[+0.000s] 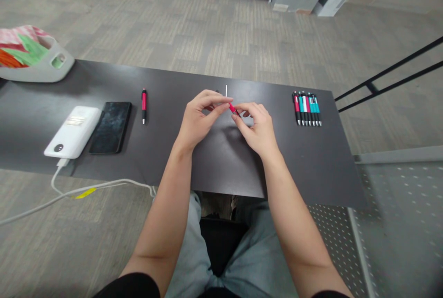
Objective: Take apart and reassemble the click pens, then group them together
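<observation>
My left hand (201, 116) and my right hand (255, 125) meet over the middle of the dark table. Between their fingertips is a red pen barrel (233, 108), pinched from both sides; its ends are partly covered by fingers. Just beyond my left fingers a thin white pen refill (226, 90) shows on the table. Close by it, a small dark piece (217, 91) peeks out behind my left hand, too hidden to name. To the left lies a whole red and black pen (144, 106), apart from both hands.
Several pens (306, 109) in red, teal and white lie in a row at the right. On the left are a black phone (111, 127) and a white power bank (73, 132) with a cable (104, 184). A white basket (58, 71) holds colourful items at the far left.
</observation>
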### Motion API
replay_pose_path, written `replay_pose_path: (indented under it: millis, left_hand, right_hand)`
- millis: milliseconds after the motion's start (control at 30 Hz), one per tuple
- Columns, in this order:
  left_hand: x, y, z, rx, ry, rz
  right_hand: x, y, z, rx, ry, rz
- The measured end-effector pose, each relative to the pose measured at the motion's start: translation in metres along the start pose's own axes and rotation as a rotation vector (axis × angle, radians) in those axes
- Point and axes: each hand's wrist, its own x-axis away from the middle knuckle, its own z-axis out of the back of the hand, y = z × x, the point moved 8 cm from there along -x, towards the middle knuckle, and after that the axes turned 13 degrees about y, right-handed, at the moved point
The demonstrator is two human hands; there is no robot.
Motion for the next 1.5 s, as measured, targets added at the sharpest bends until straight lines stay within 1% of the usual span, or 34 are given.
replay_pose_path:
  millis: [100,167,233,300,400,433,500,600,733,833,900,1000,1067,1167,1267,1367,1500]
  left_hand:
    - [0.002,-0.004,-0.003,0.068,-0.021,0.05]
    - [0.003,-0.008,-0.007,0.081,-0.053,0.114]
    - [0.004,-0.011,-0.009,0.076,-0.073,0.147]
    - [0.002,-0.011,-0.004,0.07,-0.034,0.129]
    - [-0.006,-0.008,0.014,0.015,0.097,0.05]
    - [-0.008,-0.006,0.019,-0.024,0.123,0.019]
    - [-0.01,-0.003,0.027,-0.103,0.136,-0.035]
    - [-0.01,0.003,0.028,-0.13,0.097,-0.078]
    - [-0.008,0.008,0.024,-0.082,0.043,-0.074]
    - [-0.007,0.007,0.024,-0.096,0.025,-0.033]
    - [-0.008,0.008,0.025,-0.101,0.03,-0.019]
    - [-0.009,0.01,0.027,-0.103,0.051,-0.014]
    - [-0.009,0.01,0.027,-0.1,0.054,-0.014]
    - [-0.008,0.009,0.027,-0.099,0.052,-0.021]
    - [-0.008,0.006,0.027,-0.13,0.048,-0.04]
    - [-0.008,0.002,0.027,-0.158,0.053,-0.059]
    - [-0.008,-0.011,0.028,-0.211,0.051,-0.018]
  right_hand:
    - [0.0,-0.001,-0.002,-0.025,0.005,0.008]
    - [0.001,-0.003,-0.006,-0.041,-0.007,0.011]
    - [0.002,-0.004,-0.008,-0.064,-0.022,0.012]
    - [0.003,-0.003,-0.008,-0.108,-0.017,0.004]
    - [0.002,0.007,-0.002,-0.159,0.017,-0.06]
    - [0.0,0.012,-0.001,-0.156,0.017,-0.095]
    - [-0.006,0.025,-0.003,-0.12,-0.019,-0.171]
    - [-0.025,0.036,-0.015,-0.001,-0.103,-0.236]
    - [-0.049,0.036,-0.037,0.217,-0.173,-0.268]
    - [-0.053,0.033,-0.048,0.309,-0.198,-0.284]
    - [-0.053,0.032,-0.049,0.345,-0.19,-0.278]
    - [-0.052,0.035,-0.045,0.379,-0.176,-0.283]
    - [-0.053,0.042,-0.037,0.424,-0.174,-0.31]
    - [-0.054,0.058,-0.018,0.543,-0.191,-0.396]
    - [-0.052,0.073,0.003,0.639,-0.244,-0.467]
    - [-0.05,0.079,0.016,0.673,-0.31,-0.467]
    - [-0.047,0.077,0.019,0.691,-0.352,-0.431]
